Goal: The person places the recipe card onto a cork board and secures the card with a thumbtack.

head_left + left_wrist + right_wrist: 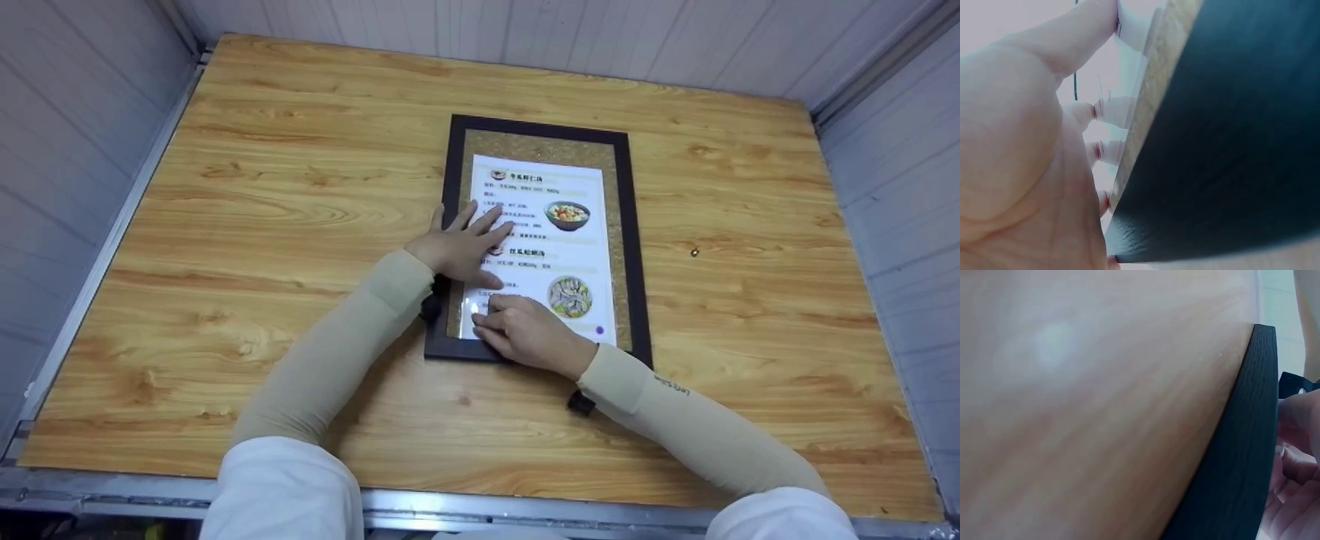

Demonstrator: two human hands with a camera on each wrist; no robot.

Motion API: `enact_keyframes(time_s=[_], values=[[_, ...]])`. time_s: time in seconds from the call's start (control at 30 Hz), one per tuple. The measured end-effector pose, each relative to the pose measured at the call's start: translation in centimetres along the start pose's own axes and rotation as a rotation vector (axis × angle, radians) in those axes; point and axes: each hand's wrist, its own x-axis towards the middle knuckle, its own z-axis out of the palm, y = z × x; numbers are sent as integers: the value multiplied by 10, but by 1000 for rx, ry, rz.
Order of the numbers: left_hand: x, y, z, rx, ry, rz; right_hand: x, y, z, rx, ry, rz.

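Head: printed sheet point(574, 251) is laid on the cork board point(540, 148) inside the black frame point(637, 262); all is supported flat by the table point(300, 172). Left hand point(457, 251) is spread over the sheet's left side, presumably so slipping is prevented. Right hand point(531, 331) is curled near the lower-left corner; whether anything is pinched can't be told. Purple dot point(600, 330) is seen at the lower-right corner.

Left wrist: sheet is touched by extended fingers; cork strip is left exposed beside the frame.

Right wrist: curled fingers are partly hidden by the frame edge.
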Motion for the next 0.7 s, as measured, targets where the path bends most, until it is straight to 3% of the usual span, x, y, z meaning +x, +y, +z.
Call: enact_keyframes(time_s=[0.43,0.7], values=[[0,0,-2,5,-23,-1,0,1,-2,-36,-36,-28],[-1,0,-2,0,-22,6,-2,0,-4,-89,-78,12]])
